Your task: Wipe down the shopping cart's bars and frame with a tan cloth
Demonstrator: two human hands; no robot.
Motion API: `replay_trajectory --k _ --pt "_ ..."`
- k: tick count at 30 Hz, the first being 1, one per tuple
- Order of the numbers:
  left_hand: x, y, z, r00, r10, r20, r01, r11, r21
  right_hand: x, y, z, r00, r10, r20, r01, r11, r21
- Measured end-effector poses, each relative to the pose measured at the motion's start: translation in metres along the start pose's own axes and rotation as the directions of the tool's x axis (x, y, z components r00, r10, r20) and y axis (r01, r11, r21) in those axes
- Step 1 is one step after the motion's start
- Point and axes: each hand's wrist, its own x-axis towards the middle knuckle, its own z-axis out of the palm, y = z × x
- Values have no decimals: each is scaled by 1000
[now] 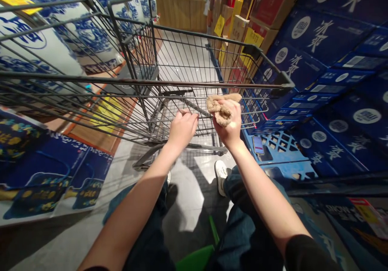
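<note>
A grey wire shopping cart stands sideways in front of me. My right hand is closed around a bunched brown cloth, held up against the cart's near side, just below its top rail. To the left, my left hand has its fingers curled in at the wires of the same side. The fingertips are partly hidden, but they seem hooked on a wire. Through the mesh, the inside of the basket and the floor beneath it show.
Blue-and-white porcelain jars line a wooden ledge at left, above printed boxes. Stacked blue cartons rise at right. A phone lies on a blue plastic pallet. Something green is between my legs.
</note>
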Motion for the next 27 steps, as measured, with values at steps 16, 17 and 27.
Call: replay_trajectory --k 16,17,27 --pt "-10 -12 10 990 139 -11 -138 989 43 10 -15 10 977 -138 -161 122 987 -107" --pt "-10 -12 10 989 148 -14 -148 988 47 6 -13 12 972 -161 -170 144 983 -110" --pt "-5 -11 13 988 146 -48 -143 989 48 -4 -13 0 994 -81 -74 77 995 -60"
